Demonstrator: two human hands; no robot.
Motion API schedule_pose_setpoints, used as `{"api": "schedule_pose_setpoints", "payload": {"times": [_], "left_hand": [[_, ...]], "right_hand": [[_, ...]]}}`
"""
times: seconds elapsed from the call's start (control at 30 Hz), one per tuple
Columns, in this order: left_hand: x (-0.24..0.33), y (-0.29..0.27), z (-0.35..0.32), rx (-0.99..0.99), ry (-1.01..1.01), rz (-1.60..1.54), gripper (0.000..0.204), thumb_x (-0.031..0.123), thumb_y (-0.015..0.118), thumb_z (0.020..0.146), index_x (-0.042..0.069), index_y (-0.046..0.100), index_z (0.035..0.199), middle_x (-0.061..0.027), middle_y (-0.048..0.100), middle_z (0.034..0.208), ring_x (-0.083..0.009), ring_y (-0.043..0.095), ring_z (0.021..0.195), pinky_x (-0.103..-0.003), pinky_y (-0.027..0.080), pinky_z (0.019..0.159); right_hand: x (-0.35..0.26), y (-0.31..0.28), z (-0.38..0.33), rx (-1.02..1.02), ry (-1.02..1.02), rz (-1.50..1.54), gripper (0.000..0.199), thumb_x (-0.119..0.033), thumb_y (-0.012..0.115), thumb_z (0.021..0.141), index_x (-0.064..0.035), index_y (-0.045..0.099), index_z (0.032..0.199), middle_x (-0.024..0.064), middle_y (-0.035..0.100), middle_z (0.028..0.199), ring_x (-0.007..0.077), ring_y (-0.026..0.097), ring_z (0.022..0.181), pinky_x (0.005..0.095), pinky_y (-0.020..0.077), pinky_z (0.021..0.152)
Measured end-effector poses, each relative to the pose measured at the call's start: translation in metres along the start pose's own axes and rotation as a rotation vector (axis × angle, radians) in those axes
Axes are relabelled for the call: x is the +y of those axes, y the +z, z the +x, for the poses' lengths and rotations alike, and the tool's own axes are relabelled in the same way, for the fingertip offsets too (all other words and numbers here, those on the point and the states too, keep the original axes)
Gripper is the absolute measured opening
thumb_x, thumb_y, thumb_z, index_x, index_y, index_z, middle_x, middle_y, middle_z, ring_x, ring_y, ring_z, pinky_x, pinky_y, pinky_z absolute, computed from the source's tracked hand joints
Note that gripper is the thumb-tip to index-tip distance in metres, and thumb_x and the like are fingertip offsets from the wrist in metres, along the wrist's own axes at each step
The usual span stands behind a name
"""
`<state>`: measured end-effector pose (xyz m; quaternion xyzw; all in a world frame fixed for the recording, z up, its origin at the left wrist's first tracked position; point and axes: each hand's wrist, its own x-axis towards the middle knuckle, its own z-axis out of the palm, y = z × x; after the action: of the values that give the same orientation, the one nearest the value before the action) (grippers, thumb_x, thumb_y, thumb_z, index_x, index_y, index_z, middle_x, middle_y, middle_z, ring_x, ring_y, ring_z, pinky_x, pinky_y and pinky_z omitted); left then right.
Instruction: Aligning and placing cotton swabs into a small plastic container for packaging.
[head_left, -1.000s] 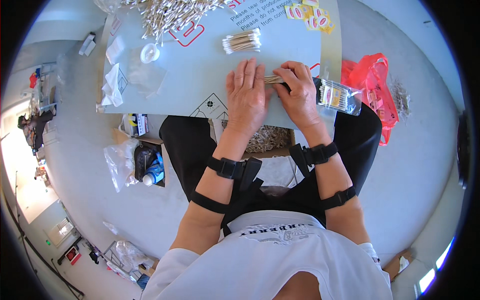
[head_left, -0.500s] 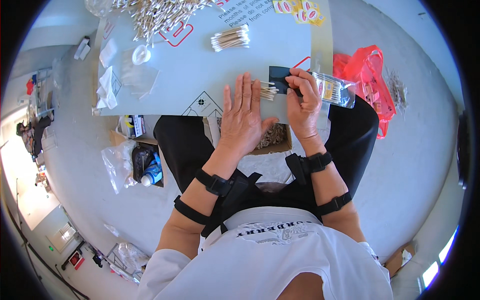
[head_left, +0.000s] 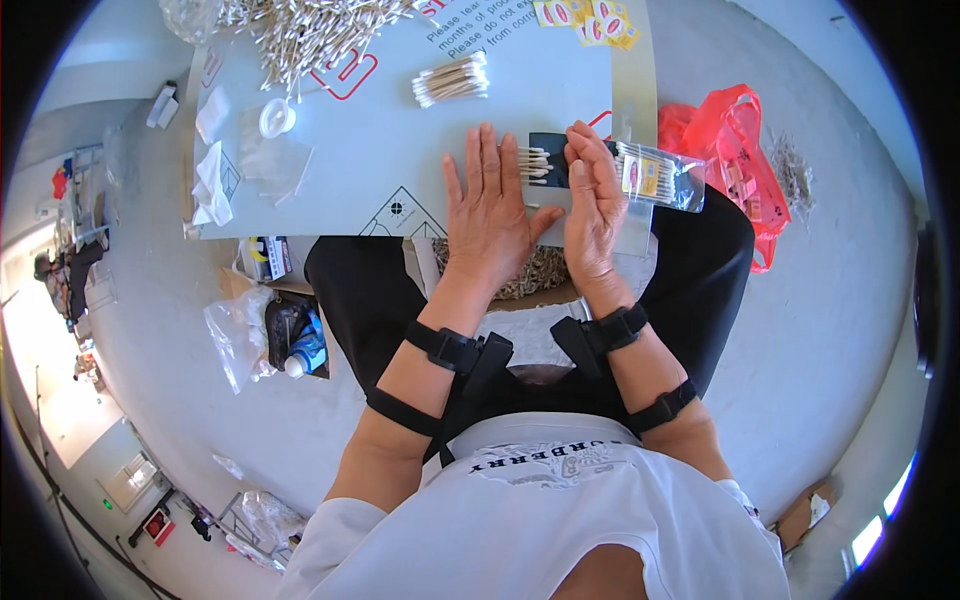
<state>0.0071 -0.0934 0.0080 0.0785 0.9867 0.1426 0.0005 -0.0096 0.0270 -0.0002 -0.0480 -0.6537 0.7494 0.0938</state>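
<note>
R hand point(head_left: 595, 203) uncurled, nr swab pkt point(head_left: 670, 180) w/ yellow label point(head_left: 648, 178).

The left arm point(head_left: 413, 383) and right arm point(head_left: 640, 370) reach from the near side to the far side, and the 2 wrists come close together. The left hand point(head_left: 487, 210) is flat, palm down, its 4 fingers point(head_left: 490, 165) pointing far. Its thumb point(head_left: 544, 219) sticks out right. The right hand point(head_left: 597, 205) tips on its side, palm facing left, fingers long and close together.
</note>
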Motion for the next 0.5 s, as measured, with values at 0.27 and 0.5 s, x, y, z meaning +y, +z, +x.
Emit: {"api": "schedule_pose_setpoints", "payload": {"times": [0.27,0.5], "left_hand": [[-0.010,-0.007,-0.005,-0.081,0.104,-0.017,0.091,0.056,0.062,0.086,0.002,0.030,0.153,-0.0144,0.022,0.162,-0.0289,0.015,0.152,-0.059,0.007,0.119],[-0.014,-0.008,0.022,-0.009,0.133,0.018,0.089,0.054,0.064,0.086,0.004,0.032,0.152,-0.0143,0.026,0.161,-0.0289,0.018,0.151,-0.061,0.008,0.119]], "right_hand": [[0.005,0.003,-0.004,0.032,0.003,0.072,0.030,-0.011,0.045,0.105,0.0047,0.058,0.128,0.0149,0.051,0.143,0.0219,0.050,0.130,0.0349,0.0407,0.111],[0.005,0.004,0.004,0.078,0.039,0.144,0.030,-0.013,0.045,0.106,0.0044,0.059,0.126,0.0158,0.052,0.141,0.0227,0.052,0.128,0.0361,0.0415,0.111]]}}
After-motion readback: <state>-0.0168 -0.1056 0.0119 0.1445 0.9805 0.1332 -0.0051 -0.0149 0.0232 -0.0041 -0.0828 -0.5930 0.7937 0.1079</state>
